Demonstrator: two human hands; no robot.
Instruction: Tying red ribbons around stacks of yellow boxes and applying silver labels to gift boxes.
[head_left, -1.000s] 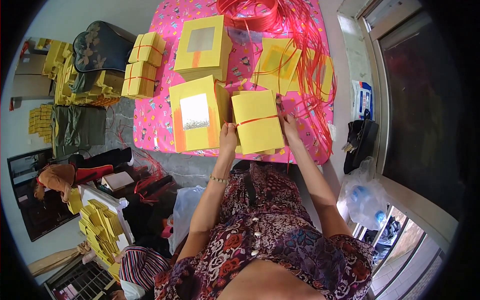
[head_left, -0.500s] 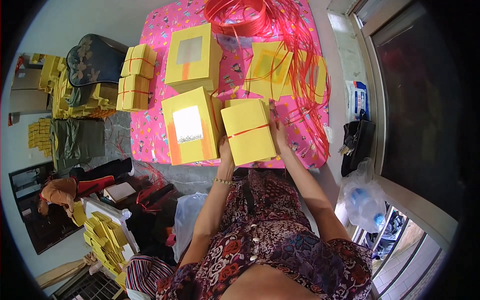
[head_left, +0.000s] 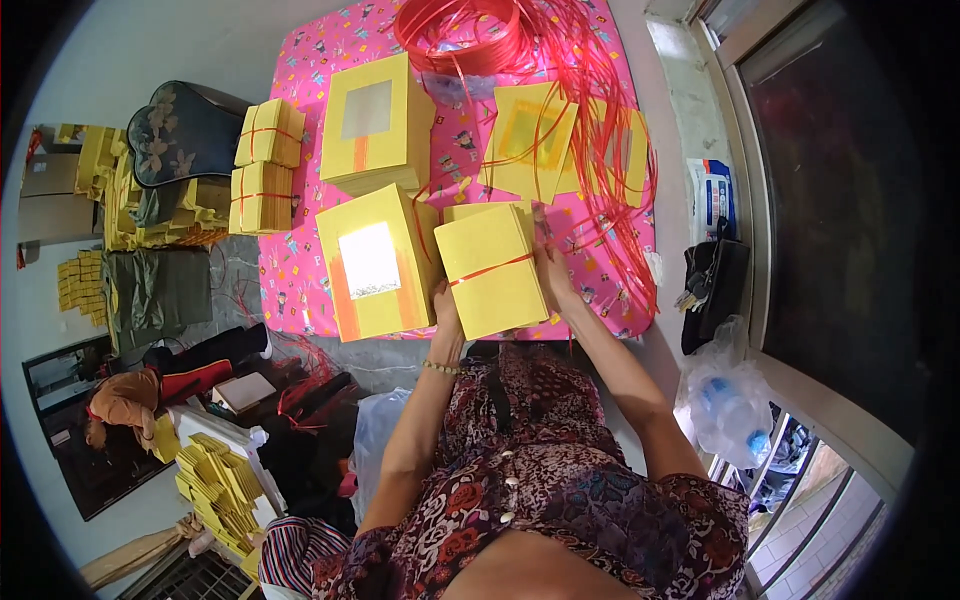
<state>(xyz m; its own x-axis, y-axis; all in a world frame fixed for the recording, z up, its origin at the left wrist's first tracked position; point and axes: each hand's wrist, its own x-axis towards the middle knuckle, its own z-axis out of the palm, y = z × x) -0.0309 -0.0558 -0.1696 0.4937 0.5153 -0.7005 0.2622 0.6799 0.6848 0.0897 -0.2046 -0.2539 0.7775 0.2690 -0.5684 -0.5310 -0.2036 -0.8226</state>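
Observation:
Between my two hands is a thick bundle of yellow paper (head_left: 487, 295), bound round its middle by one flat red strap. My left hand (head_left: 446, 312) grips its left side, with the fingers partly hidden under and behind it. Against the right side presses my right hand (head_left: 553, 280), its fingertips partly out of sight. Just left of the bundle stands a tall stack of yellow paper (head_left: 390, 310) with a bright, shiny square and orange bands on top. A similar stack (head_left: 390, 155) with a duller silver square stands behind it.
A pink patterned tabletop (head_left: 300, 285) carries all this. Red strapping (head_left: 600, 150) hangs from a coil (head_left: 408, 40) over loose yellow sheets (head_left: 527, 140). Small tied bundles (head_left: 262, 198) sit at the left edge. A person (head_left: 125, 395) handles yellow paper at far left. A window (head_left: 840, 200) borders the right.
The whole view has shifted slightly, with the table's things lying a little lower and further left. Both hands keep their hold on the bundle, which has barely moved.

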